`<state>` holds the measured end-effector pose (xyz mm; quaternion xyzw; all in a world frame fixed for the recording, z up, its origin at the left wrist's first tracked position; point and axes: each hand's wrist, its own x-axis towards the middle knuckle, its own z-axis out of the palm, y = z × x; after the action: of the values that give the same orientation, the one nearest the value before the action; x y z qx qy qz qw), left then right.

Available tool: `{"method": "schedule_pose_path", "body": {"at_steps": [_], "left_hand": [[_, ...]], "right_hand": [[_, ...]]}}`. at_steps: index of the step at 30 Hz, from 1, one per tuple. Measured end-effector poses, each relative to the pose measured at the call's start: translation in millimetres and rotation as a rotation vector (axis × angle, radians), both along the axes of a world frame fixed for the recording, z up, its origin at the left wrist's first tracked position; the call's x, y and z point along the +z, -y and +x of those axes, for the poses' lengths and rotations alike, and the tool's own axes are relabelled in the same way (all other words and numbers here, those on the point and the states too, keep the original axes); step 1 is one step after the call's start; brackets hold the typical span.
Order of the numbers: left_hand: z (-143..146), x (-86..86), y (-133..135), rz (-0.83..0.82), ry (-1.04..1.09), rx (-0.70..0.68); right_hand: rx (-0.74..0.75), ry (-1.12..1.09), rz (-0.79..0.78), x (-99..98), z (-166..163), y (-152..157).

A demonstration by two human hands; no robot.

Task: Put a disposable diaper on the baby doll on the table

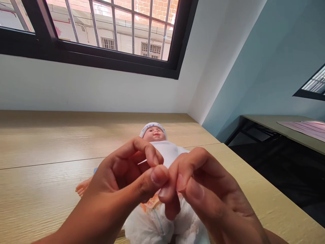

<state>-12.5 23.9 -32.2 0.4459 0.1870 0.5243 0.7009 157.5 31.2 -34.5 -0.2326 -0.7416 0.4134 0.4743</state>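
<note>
A baby doll (154,135) lies on its back on the wooden table, head toward the wall, in a white cap (152,125) with blue print and a white top (166,150). Around its hips is a puffy white diaper (149,222) with an orange printed band. My left hand (134,176) and my right hand (203,189) meet in the air above the doll's middle. Thumb and fingers are pinched together on both; whatever they hold, if anything, is too small to make out. The doll's hand (82,186) shows beside my left wrist, and my hands hide much of its torso.
The light wooden table (45,139) runs back to a white wall under a barred window (114,27). Its right edge drops off to a dark gap. Beyond that stands another table (269,122) with a pink sheet (307,128) on it.
</note>
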Motion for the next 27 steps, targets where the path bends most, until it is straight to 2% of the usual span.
{"method": "schedule_pose_path", "body": {"at_steps": [3, 5, 7, 12, 15, 18, 23, 27], "left_hand": [[0, 4.1, -3, -0.056, 0.033, -0.026], [-1, 4.6, -5, -0.036, 0.018, -0.01], [-3, 3.9, -7, 0.02, -0.07, 0.082], [-4, 0.4, -16, 0.313, -0.508, 0.491], [-3, -4.2, -22, 0.496, -0.719, 0.615], [-3, -11.8, -28, 0.578, -0.873, 0.566], [-3, -20.9, -30, 0.475, -0.848, 0.277], [-4, -16.7, -26, 0.489, -0.819, 0.277]], "right_hand": [[0.199, -0.274, -0.324, -5.9, -7, 5], [0.232, -0.342, -0.372, -5.8, -9, 7], [0.17, -0.291, -0.267, -2.5, -8, 8], [-0.111, 0.047, 0.128, 5.8, -2, 1], [-0.164, 0.168, 0.29, 5.6, 3, -7], [-0.169, 0.281, 0.344, 5.4, 8, -15], [-0.183, 0.399, 0.429, 7.6, 15, -23], [-0.307, 0.453, 0.518, 10.4, 17, -30]]}}
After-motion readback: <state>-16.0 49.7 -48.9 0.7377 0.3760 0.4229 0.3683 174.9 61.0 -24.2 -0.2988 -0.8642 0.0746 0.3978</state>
